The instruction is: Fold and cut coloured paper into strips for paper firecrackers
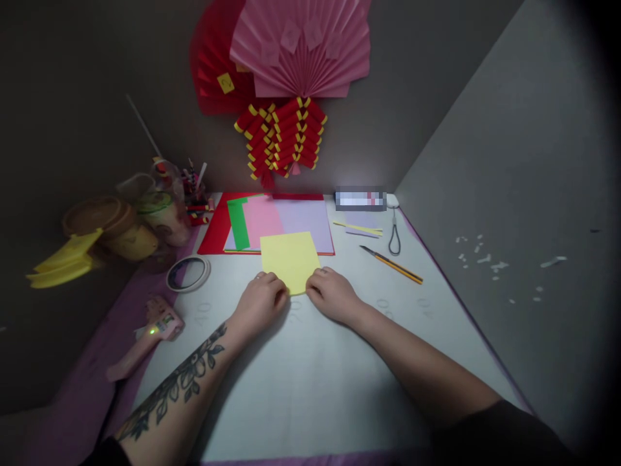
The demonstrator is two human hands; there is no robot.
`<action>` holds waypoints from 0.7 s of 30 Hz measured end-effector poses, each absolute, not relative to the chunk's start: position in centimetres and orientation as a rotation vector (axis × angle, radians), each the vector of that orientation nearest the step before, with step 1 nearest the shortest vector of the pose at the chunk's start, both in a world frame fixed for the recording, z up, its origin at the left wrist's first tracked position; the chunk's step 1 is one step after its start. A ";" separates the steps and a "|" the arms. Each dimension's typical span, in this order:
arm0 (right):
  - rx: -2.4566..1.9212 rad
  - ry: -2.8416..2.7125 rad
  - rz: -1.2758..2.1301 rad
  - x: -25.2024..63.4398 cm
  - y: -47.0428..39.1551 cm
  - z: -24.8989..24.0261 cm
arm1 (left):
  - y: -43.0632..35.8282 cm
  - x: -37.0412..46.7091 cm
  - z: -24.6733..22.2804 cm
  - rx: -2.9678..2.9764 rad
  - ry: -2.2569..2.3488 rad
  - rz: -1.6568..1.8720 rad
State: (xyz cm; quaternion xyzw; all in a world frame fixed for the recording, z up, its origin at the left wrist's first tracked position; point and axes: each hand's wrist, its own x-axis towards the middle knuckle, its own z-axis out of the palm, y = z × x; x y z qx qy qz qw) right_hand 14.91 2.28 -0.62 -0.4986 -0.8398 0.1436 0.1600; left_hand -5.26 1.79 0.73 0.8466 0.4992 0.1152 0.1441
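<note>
Right, the yellow paper [291,259] sits in the middle of the white mat [301,388], squarely before the person, its far part overlapping, as I see it, the near edge of the coloured sheets [308,220]. The left hand [262,299] and right hand [334,294] have one near corner each, fingers curled together and clamped on the paper; holding both corners probably keeps that edge even and the sheet from skewing. The near edge bows slightly between them.

Around them, things seem kept within reach but out of the way. The pink glue gun [167,323], its green light lit, lies left of the forearm, with the tape roll [206,272] beyond it. On the right, the orange-handled knife [395,266] lies slantwise near thin paper strips [361,228], its dark tip angled away from the body, sensibly enough.
</note>
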 end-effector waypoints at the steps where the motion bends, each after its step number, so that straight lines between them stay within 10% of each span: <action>1: -1.415 -2.402 0.414 14.9 2.3 -0.6 | 1.7 -5.2 0.8 2.436 1.442 0.329; 21: -1.500 -2.366 0.402 13.7 2.5 -1.4 | 1.7 -4.4 0.3 2.373 1.637 0.323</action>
